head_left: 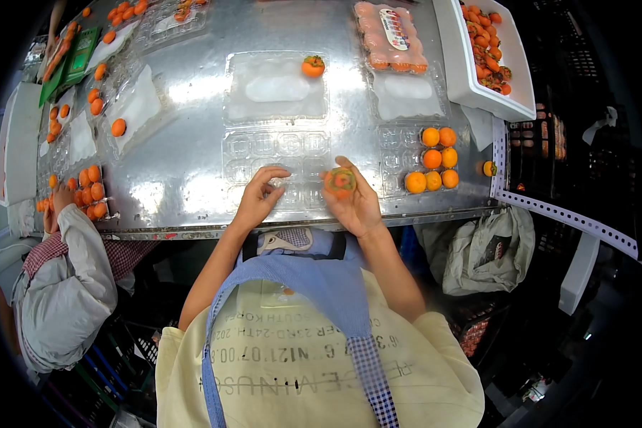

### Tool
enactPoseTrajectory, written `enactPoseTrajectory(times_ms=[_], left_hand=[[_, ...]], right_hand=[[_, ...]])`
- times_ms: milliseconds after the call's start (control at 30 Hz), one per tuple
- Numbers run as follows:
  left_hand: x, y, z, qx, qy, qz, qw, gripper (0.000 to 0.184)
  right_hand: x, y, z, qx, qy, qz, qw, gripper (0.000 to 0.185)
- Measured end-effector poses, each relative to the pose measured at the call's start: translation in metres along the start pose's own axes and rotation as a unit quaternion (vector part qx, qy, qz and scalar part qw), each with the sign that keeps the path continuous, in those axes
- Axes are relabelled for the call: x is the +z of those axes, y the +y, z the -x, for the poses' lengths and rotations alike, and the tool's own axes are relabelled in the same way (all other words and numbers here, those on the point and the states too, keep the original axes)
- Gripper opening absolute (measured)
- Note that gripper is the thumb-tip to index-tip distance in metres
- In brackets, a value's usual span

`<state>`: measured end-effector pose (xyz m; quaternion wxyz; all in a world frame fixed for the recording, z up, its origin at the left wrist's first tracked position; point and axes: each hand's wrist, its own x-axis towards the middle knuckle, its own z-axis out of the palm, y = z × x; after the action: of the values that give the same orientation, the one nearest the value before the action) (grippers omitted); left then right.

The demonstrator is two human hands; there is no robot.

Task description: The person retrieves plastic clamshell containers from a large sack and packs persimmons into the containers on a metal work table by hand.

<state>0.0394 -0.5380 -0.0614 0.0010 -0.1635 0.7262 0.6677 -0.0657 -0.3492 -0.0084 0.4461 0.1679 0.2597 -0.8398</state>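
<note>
My right hand [358,205] holds a persimmon [340,183], its green leafy cap turned up, over the lower right of a clear plastic tray with moulded cups [241,145]. Over the same tray's lower left, my left hand [259,198] is loosely curved, thumb and fingers apart, with nothing in it. Beyond the tray lies a clear lid [237,107], where one persimmon [313,67] sits at the upper right. On the right, a second cupped tray [392,158] carries several persimmons [433,158] in its middle and right columns.
A white foam box [458,64] of persimmons stands at the back right, beside a closed pack [389,39]. One loose persimmon [489,168] lies near the table's right edge. At left, a co-worker's sleeve [85,239] reaches toward a filled tray [93,191].
</note>
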Motion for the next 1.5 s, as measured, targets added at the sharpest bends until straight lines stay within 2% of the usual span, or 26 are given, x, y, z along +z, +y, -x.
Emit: enactPoseTrajectory(times_ms=[167, 333, 533, 667, 733, 767, 867, 900, 967, 1000, 1100, 1133, 1200, 1267, 1300, 1367, 1400, 1433, 1500], left_hand=[[0.000, 0.001, 0.000, 0.003, -0.001, 0.002, 1.000, 0.030], [0.000, -0.001, 0.000, 0.001, -0.002, 0.000, 1.000, 0.031], [0.000, 0.001, 0.000, -0.002, 0.003, -0.006, 1.000, 0.032], [0.002, 0.002, 0.001, -0.004, 0.016, -0.017, 1.000, 0.032], [0.004, 0.000, 0.000, 0.004, 0.033, -0.022, 0.999, 0.031], [0.005, -0.003, 0.002, 0.013, 0.042, -0.020, 0.999, 0.030], [0.010, -0.011, 0.000, 0.014, 0.065, -0.012, 0.998, 0.028], [0.012, -0.010, 0.000, 0.017, 0.073, -0.015, 0.997, 0.028], [0.014, -0.006, 0.000, 0.011, 0.091, -0.023, 0.996, 0.027], [0.016, -0.006, 0.000, 0.003, 0.100, -0.027, 0.995, 0.027], [0.025, -0.011, -0.006, 0.027, 0.130, -0.023, 0.991, 0.027], [0.026, -0.015, -0.002, 0.031, 0.148, -0.023, 0.988, 0.027], [0.032, -0.008, -0.003, 0.037, 0.175, -0.039, 0.983, 0.030], [0.034, -0.006, -0.004, 0.033, 0.191, -0.032, 0.980, 0.029], [0.036, -0.004, -0.003, 0.026, 0.199, -0.039, 0.979, 0.030], [0.041, 0.009, -0.002, 0.015, 0.203, -0.086, 0.975, 0.032], [0.042, 0.015, -0.002, 0.019, 0.201, -0.116, 0.973, 0.033], [0.042, 0.007, -0.003, 0.077, 0.197, -0.180, 0.961, 0.035], [0.044, 0.024, -0.001, 0.034, 0.171, -0.242, 0.954, 0.037]], right_hand=[[-0.008, -0.001, -0.003, 0.046, -0.042, -0.046, 0.997, 0.030], [-0.008, 0.002, -0.003, 0.000, -0.036, 0.000, 0.999, 0.034], [-0.013, 0.003, -0.004, -0.011, -0.013, 0.055, 0.998, 0.035], [-0.012, -0.010, -0.001, 0.019, -0.047, 0.071, 0.996, 0.035], [-0.017, -0.019, -0.003, -0.010, -0.058, 0.062, 0.996, 0.035], [-0.017, -0.034, -0.004, -0.034, -0.063, 0.063, 0.995, 0.035], [-0.008, -0.093, -0.009, -0.157, 0.092, 0.080, 0.980, 0.036], [-0.013, -0.123, -0.013, -0.194, 0.088, 0.095, 0.972, 0.038], [-0.046, -0.197, -0.024, -0.225, -0.017, 0.138, 0.964, 0.037], [-0.038, -0.224, -0.024, -0.286, 0.048, 0.219, 0.932, 0.039], [-0.018, -0.303, -0.032, -0.384, 0.067, 0.169, 0.905, 0.050], [-0.008, -0.319, -0.035, -0.401, 0.022, 0.118, 0.908, 0.058], [-0.012, -0.348, -0.040, -0.287, -0.029, 0.040, 0.957, 0.056], [-0.016, -0.329, -0.071, -0.254, -0.020, 0.190, 0.948, 0.050], [-0.018, -0.318, -0.081, -0.240, -0.017, 0.264, 0.934, 0.048], [0.017, -0.249, -0.092, -0.227, -0.006, 0.486, 0.844, 0.039], [0.017, -0.223, -0.112, -0.214, -0.016, 0.539, 0.815, 0.041], [0.017, -0.196, -0.134, -0.233, -0.041, 0.598, 0.766, 0.046], [0.019, -0.154, -0.174, -0.282, -0.072, 0.699, 0.653, 0.056]])
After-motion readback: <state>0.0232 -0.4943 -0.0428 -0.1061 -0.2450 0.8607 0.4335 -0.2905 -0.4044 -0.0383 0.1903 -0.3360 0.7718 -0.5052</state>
